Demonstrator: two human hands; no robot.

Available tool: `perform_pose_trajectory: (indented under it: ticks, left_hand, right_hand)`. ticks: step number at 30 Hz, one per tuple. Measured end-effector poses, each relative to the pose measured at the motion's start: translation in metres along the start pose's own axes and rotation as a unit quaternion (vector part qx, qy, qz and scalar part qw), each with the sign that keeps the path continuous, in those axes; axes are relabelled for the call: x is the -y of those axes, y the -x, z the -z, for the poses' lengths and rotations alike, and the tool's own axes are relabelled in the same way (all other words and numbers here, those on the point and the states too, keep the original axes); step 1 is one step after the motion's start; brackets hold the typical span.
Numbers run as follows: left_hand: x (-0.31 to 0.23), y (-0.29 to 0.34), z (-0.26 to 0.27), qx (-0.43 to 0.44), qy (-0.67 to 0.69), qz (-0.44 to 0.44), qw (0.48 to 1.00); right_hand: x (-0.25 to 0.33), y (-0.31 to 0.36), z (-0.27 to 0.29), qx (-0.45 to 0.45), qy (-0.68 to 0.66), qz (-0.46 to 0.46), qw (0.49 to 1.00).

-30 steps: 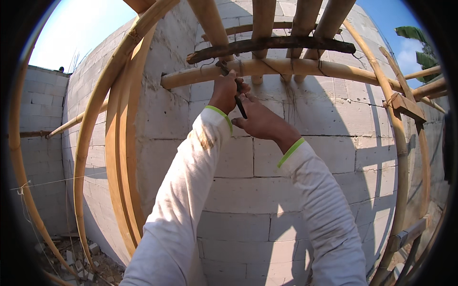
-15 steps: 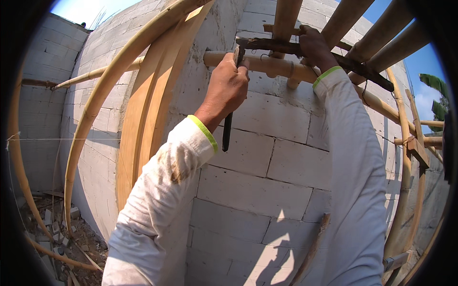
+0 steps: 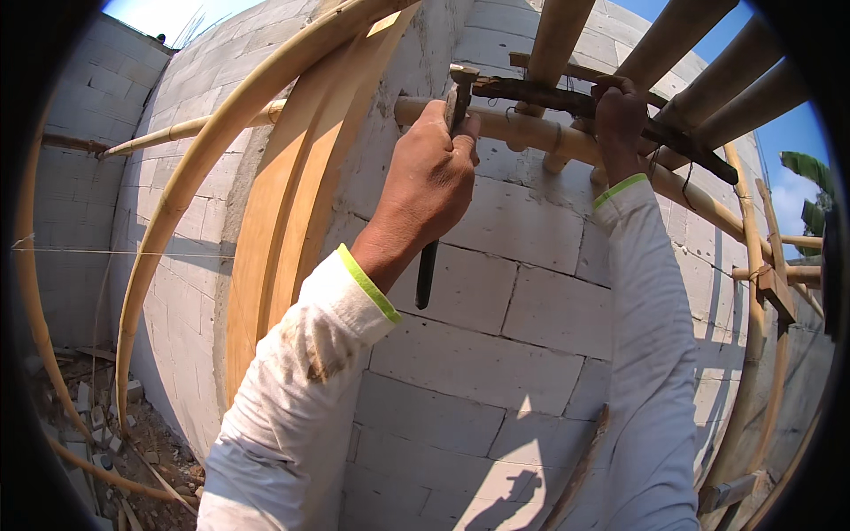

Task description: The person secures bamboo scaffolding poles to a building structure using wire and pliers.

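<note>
At the left, a curved bamboo pole [image 3: 164, 221] and pale wooden planks [image 3: 274, 239] are seen standing beside the block wall [image 3: 469, 354], apparently already set up. Toward the middle, the horizontal bamboo beam [image 3: 531, 133] has been put in place, its left end met by the wall, and the overhead bamboo poles [image 3: 677, 40] are already laid across it. Near that beam, the dark wooden stick [image 3: 540, 95] is found crossing the poles; whether it has been fastened cannot be told, and work on it is judged unfinished, since both hands are raised to that spot. The hammer [image 3: 458, 102] is held nearly upright, its head just beside the stick's left end and its handle hanging below the fist; no contact between head and stick can be confirmed. As for pose, the left hand [image 3: 434, 177] is wrapped firmly around the hammer's shaft, with its forearm slanted up from the lower left. Farther right, the right hand [image 3: 622, 124] is lifted higher, its arm nearly straight and its fingers bent among the bars; what is gripped there, if anything, cannot be made out.
</note>
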State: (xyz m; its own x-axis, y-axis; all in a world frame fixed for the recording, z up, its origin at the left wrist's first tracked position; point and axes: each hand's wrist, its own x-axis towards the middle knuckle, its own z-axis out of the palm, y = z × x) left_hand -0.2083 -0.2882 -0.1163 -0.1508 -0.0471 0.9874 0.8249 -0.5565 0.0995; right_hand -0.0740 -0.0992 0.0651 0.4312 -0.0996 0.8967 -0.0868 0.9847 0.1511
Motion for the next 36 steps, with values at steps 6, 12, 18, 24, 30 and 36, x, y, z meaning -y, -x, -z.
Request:
perform_pose_trajectory:
  ticks: [6, 12, 18, 24, 30, 36]
  left_hand:
    - [-0.026, -0.003, 0.046, -0.064, -0.245, -0.083, 0.964]
    - [-0.029, 0.008, 0.083, -0.058, -0.457, -0.068, 0.885]
    - [0.025, 0.021, 0.094, -0.042, -0.601, -0.216, 0.769]
    - [0.026, 0.026, 0.1, -0.032, -0.571, -0.197, 0.796]
    - [0.03, 0.019, 0.106, -0.032, -0.517, -0.218, 0.827]
    - [0.028, 0.019, 0.111, -0.025, -0.499, -0.206, 0.842]
  right_hand:
    - [-0.06, 0.041, 0.01, 0.109, -0.327, -0.348, 0.872]
    - [-0.083, 0.067, -0.031, 0.139, -0.465, -0.196, 0.852]
    - [-0.093, 0.027, -0.065, 0.061, -0.659, -0.226, 0.715]
    - [-0.11, 0.02, -0.07, 0.08, -0.559, -0.141, 0.813]
    - [-0.143, -0.003, -0.093, 0.157, -0.547, -0.084, 0.818]
    - [-0.143, -0.005, -0.082, 0.177, -0.448, -0.018, 0.876]
